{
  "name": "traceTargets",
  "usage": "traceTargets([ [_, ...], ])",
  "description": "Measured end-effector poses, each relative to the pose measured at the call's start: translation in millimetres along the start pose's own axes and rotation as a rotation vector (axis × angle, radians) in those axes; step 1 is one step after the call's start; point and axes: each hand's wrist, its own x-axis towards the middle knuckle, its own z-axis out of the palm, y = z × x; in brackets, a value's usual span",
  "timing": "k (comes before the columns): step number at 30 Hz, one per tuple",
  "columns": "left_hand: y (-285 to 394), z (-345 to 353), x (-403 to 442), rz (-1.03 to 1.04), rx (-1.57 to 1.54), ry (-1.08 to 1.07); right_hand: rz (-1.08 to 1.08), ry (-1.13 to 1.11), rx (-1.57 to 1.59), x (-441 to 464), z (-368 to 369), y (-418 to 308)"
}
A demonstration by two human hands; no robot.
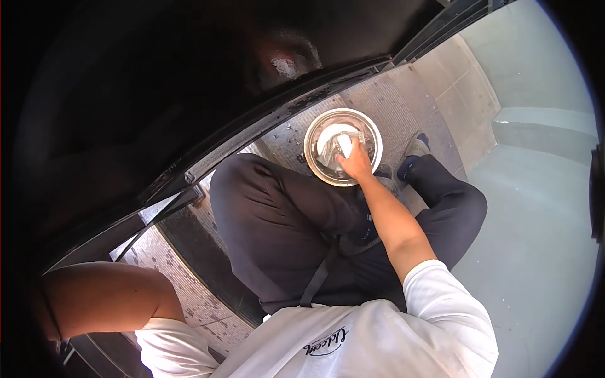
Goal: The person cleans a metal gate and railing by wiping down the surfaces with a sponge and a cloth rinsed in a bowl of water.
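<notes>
My right hand (358, 161) reaches into a round, pale-rimmed basin (379, 146) on the ribbed floor. Its fingers are closed on a small white piece (345, 144), with crumpled clear plastic (328, 153) beside and partly around it. What the white piece is made of I cannot tell. Behind it, a curved white patch shows inside the basin, and the lower part looks dark and wet. My left arm (107, 296) stretches out to the left edge, and its hand is lost outside the visible picture.
A large, glossy black panel (189, 82) rises along the left and top, close to the basin. My bent legs (271, 214) frame the near side. A pale grey-green wall (542, 220) stands on the right. Wet spots mark the ribbed floor (372, 94).
</notes>
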Motion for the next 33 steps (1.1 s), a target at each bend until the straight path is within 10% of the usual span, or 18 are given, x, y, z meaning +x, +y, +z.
traceTargets([
  [12,15.5,-13.8,-8.8,0.457,-0.171,0.280,0.309,-0.110,-0.011,24.9,15.5,-18.5],
  [15,17.8,-14.2,-8.4,0.510,-0.209,0.321,0.252,-0.271,0.827,35.0,6.6,-4.0],
  [26,20.1,-7.7,-12.1,0.643,-0.351,0.621,0.321,-0.434,1.461,-15.4,-78.7,-16.8],
  [33,0.9,-11.7,-14.5,0.462,-0.300,0.371,0.247,-0.491,1.485,-17.3,-77.7,-37.3],
])
